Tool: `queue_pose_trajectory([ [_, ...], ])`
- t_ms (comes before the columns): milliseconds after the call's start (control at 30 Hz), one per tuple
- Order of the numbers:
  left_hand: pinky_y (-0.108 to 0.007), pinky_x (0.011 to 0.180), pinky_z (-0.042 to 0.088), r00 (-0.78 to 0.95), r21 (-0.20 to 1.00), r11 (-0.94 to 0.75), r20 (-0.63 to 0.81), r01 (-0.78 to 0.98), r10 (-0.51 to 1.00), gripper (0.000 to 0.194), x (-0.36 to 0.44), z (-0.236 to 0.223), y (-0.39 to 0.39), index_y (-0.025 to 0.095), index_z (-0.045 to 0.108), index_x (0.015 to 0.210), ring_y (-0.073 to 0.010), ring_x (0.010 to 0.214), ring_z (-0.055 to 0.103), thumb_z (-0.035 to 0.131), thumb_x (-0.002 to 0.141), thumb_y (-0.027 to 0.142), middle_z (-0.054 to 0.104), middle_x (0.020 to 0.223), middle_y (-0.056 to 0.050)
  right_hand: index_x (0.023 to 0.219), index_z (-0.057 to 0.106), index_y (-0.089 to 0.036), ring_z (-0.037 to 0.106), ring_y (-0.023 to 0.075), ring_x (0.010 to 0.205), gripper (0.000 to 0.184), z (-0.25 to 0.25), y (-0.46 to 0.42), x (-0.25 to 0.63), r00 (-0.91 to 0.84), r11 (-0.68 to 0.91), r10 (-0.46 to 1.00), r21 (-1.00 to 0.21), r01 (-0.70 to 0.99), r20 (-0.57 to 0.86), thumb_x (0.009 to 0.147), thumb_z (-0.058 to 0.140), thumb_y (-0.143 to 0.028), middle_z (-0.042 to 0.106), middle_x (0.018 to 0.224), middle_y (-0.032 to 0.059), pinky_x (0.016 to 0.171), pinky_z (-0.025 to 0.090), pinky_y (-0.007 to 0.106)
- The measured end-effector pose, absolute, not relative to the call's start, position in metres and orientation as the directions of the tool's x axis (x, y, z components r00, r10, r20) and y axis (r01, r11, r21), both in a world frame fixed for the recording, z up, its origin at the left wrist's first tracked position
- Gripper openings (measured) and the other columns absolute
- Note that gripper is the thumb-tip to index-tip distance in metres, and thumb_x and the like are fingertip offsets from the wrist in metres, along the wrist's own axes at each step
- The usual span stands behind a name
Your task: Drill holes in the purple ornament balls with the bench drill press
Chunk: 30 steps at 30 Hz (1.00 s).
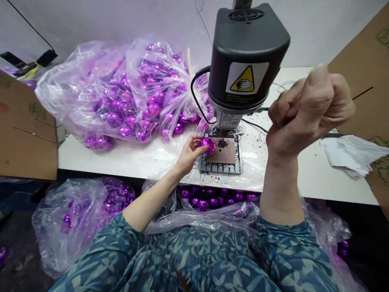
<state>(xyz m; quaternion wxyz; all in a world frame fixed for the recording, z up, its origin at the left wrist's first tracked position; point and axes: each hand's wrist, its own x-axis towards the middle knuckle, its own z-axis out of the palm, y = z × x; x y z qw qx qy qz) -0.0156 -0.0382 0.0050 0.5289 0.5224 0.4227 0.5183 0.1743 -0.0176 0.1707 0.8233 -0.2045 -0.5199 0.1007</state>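
Observation:
My left hand (pixel 193 151) pinches a shiny purple faceted ball (pixel 208 145) between thumb and fingers. The ball is over the left edge of a brown square board (pixel 226 156), which lies on the slotted metal base plate (pixel 238 168) of a bench press machine. Above stands the machine's black head (pixel 247 52), with a yellow warning label; its lower tip is mostly hidden. On the right, my right hand (pixel 313 103) is closed in a fist around the machine's lever, a thin dark rod (pixel 263 108) that shows on both sides of the fist.
A large clear bag (pixel 82 81) of purple balls fills the back left of the white table (pixel 310 174). Below the front edge is another open plastic bag (pixel 194 219) of balls. Cardboard boxes (pixel 27 134) flank both sides. White cloth (pixel 352 154) lies right; dark crumbs surround the base.

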Motion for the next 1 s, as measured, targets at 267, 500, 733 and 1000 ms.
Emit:
queue_pose_trajectory([
  [267, -0.033, 0.081, 0.057, 0.055, 0.987, -0.147, 0.143, 0.063, 0.988, 0.062, 0.005, -0.024, -0.016, 0.018, 0.061, 0.122, -0.0233, 0.101, 0.073, 0.088, 0.072, 0.043, 0.074, 0.119, -0.012, 0.06, 0.022, -0.02, 0.028, 0.0041, 0.036, 0.058, 0.167, -0.023, 0.175, 0.412, 0.863, 0.387, -0.481, 0.155, 0.825, 0.09, 0.053, -0.059, 0.026, 0.043, -0.0062, 0.039, 0.023, 0.027],
  [500, -0.037, 0.088, 0.056, 0.139, 0.938, -0.281, 0.257, 0.203, 0.956, 0.056, 0.011, -0.029, -0.008, 0.021, 0.064, 0.122, -0.0262, 0.109, 0.07, 0.088, 0.075, 0.04, 0.073, 0.121, -0.01, 0.063, 0.023, -0.021, 0.03, 0.0043, 0.04, 0.054, 0.167, -0.029, 0.175, 0.403, 0.843, 0.403, -0.505, 0.187, 0.822, 0.093, 0.048, -0.059, 0.023, 0.048, -0.0055, 0.044, 0.025, 0.027],
  [733, -0.044, 0.099, 0.053, 0.134, 0.87, -0.372, 0.348, 0.323, 0.928, 0.054, 0.012, -0.033, -0.011, 0.022, 0.063, 0.124, -0.0267, 0.112, 0.066, 0.085, 0.075, 0.028, 0.071, 0.118, -0.008, 0.063, 0.022, -0.021, 0.031, 0.0041, 0.039, 0.055, 0.166, -0.029, 0.175, 0.4, 0.84, 0.391, -0.499, 0.212, 0.829, 0.093, 0.047, -0.06, 0.02, 0.048, -0.0054, 0.043, 0.026, 0.026],
  [1000, -0.047, 0.109, 0.051, 0.25, 0.826, -0.48, 0.419, 0.294, 0.873, 0.049, 0.016, -0.025, -0.02, 0.022, 0.059, 0.127, -0.0277, 0.126, 0.062, 0.078, 0.082, 0.023, 0.064, 0.132, -0.011, 0.065, 0.021, -0.021, 0.031, 0.0035, 0.041, 0.054, 0.166, -0.03, 0.174, 0.378, 0.873, 0.377, -0.461, 0.161, 0.846, 0.094, 0.048, -0.058, 0.015, 0.053, -0.0047, 0.043, 0.023, 0.026],
])
